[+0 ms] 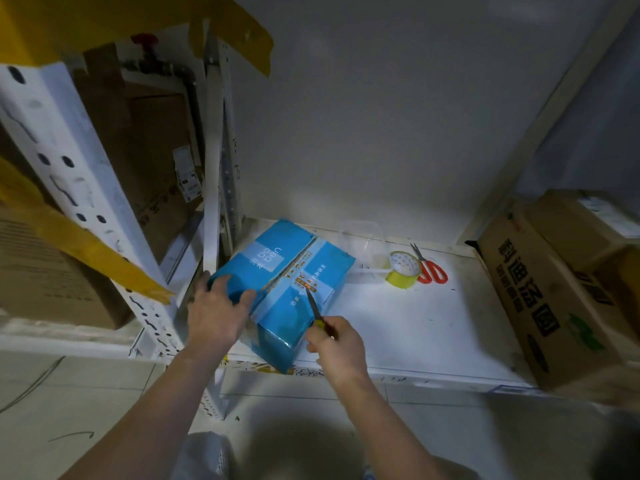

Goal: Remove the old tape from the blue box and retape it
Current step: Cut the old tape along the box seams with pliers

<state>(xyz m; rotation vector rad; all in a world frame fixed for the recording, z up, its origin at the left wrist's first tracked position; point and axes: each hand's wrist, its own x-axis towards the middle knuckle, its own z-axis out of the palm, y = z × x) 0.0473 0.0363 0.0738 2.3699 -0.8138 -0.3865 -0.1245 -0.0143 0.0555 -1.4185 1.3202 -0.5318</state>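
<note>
step: you're slicing old tape on the blue box (277, 271), right hand (334, 344) gripping the knife (314, 308)
left hand (216, 311): spread flat, steadying it
next: probably follow the seam, gently

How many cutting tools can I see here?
2. A knife is held in the right hand, its blade on the blue box. Red scissors lie on the shelf beside the tape roll. Others may be hidden.

We see the box (282, 284) on the shelf (398, 327), at its left front, one corner overhanging the edge. Right of it and further back sit the tub (363, 244), then the tape roll (403, 270), then the scissors (431, 268) touching the roll. A carton (540, 292) stands at the shelf's right end. Left of the box rise the rack posts (214, 188), with cartons behind them.
</note>
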